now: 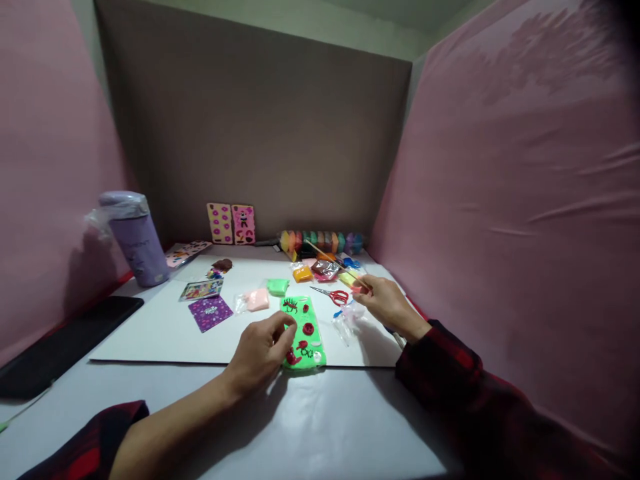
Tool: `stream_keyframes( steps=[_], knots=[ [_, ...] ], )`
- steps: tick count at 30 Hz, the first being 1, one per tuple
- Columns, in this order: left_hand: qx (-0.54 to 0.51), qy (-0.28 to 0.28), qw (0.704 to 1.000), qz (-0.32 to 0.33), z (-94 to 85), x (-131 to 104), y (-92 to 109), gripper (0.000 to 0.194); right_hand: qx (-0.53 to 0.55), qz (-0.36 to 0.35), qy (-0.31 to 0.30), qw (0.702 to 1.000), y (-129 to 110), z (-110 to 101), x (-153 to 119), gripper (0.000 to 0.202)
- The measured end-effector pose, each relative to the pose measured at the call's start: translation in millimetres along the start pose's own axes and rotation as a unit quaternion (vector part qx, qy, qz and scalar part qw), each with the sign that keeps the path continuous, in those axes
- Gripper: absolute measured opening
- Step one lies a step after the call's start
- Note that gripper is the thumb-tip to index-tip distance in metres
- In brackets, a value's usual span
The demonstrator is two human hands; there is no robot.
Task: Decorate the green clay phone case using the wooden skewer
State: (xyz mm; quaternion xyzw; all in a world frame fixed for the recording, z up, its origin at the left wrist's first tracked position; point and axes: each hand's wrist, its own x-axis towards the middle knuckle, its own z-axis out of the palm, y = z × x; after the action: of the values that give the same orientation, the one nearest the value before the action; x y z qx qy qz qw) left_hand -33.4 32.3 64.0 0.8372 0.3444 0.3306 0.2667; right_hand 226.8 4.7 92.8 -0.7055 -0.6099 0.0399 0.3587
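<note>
You seem mid-decoration on the green case (pixel 314 317), lying at the board's (pixel 150 337) front edge. Your right hand (pixel 386 305) pinches the stick (pixel 333 260); your left hand (pixel 261 345) curls loosely over the case, grip unclear. Stick work likely calls for steadying it.

Left sleeve (pixel 95 437) and right sleeve (pixel 450 380): matching pair, loose cut, red-and-black plaid cloth, dark at the ends. Left ending well short of the wrist, forearm (pixel 175 427) exposed; right reaching nearly to the wrist, cloth creased. Left grip (pixel 263 347), right grip (pixel 385 303): bare human hands.
</note>
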Motion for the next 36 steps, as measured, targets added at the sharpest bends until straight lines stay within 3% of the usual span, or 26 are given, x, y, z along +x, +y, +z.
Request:
stream_keyframes(
  steps=[4,8,13,18,22,28,31,36],
  knots=[
    [-0.168,0.056,0.982,-0.061,-9.7,6,-1,0.011,0.116,-0.058,0.030,0.991,-26,14,-1,0.035],
    [-0.250,0.087,0.961,-0.081,-13.8,10,-8,0.012,0.219,-0.093,0.090,0.967,-35,30,-15,0.038],
    [-0.319,0.098,0.927,-0.169,-9.3,13,-17,0.027,0.318,-0.156,0.155,0.922,-28,39,-35,0.032],
    [-0.369,0.062,0.903,-0.210,-3.2,12,-22,0.030,0.326,-0.165,0.123,0.923,-26,44,-46,0.032],
    [-0.421,0.041,0.875,-0.235,-3.3,14,-24,0.031,0.339,-0.214,0.099,0.911,-29,46,-51,0.027],
    [-0.513,0.014,0.828,-0.227,-6.4,17,-23,0.026,0.338,-0.251,0.074,0.904,-23,50,-52,0.025],
    [-0.519,0.021,0.822,-0.234,-6.9,17,-25,0.026,0.324,-0.278,0.052,0.903,-20,50,-53,0.027],
    [-0.498,0.048,0.834,-0.232,-7.5,20,-31,0.022,0.328,-0.240,0.042,0.913,-23,48,-55,0.026]
  ],
)
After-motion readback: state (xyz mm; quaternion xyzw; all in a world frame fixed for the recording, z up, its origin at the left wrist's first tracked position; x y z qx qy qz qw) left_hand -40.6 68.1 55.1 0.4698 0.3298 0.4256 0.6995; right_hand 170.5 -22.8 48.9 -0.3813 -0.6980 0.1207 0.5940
